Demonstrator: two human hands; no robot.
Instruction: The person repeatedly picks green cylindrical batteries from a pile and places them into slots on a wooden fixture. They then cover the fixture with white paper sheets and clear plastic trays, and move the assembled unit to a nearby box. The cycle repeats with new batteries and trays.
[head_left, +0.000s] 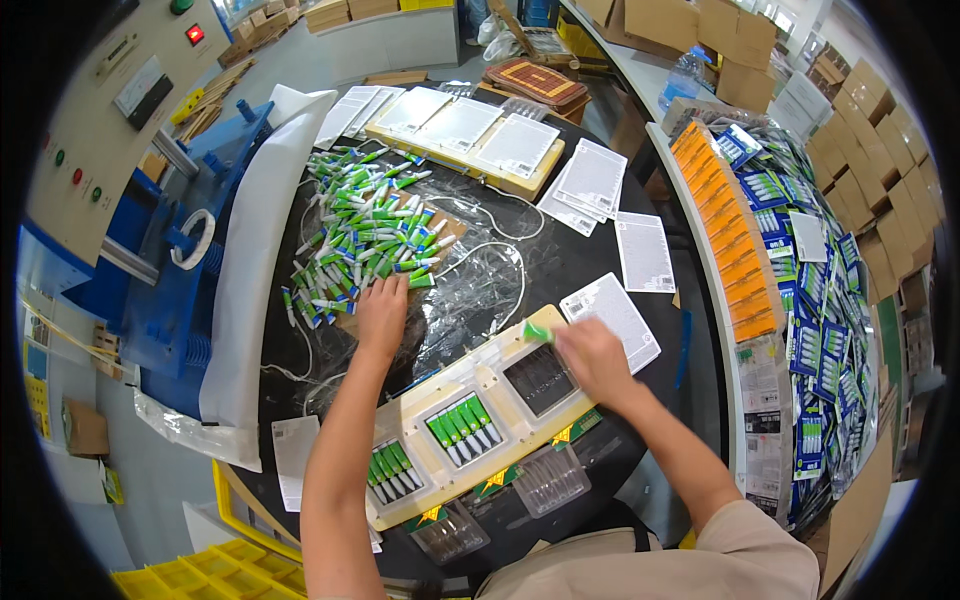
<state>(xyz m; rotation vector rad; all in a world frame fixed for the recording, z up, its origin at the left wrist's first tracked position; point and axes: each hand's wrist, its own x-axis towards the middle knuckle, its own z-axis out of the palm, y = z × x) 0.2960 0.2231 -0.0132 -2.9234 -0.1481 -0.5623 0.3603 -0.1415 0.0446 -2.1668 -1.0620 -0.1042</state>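
Note:
A cream fixture (405, 412) with three windows lies across the near side of the black table. Over its right end, my right hand (594, 358) is closed on a small green-and-white tube (536, 331), slightly blurred. The right window holds an empty clear blister (540, 381). In the middle window stands a row of green-and-white tubes (463, 428); the left window has another such row (395, 470), partly covered by my left forearm. My left hand (382, 315) reaches to the near edge of a heap of loose tubes (370, 225), fingers stretched onto it; no held tube shows.
A second fixture (550, 165) topped with white cards stands at the far side. Loose white cards (612, 318) lie to the right. Clear blisters (552, 480) sit along the near edge. Blue machinery (165, 330) is at left; packed blister cards (820, 340) fill a bin at right.

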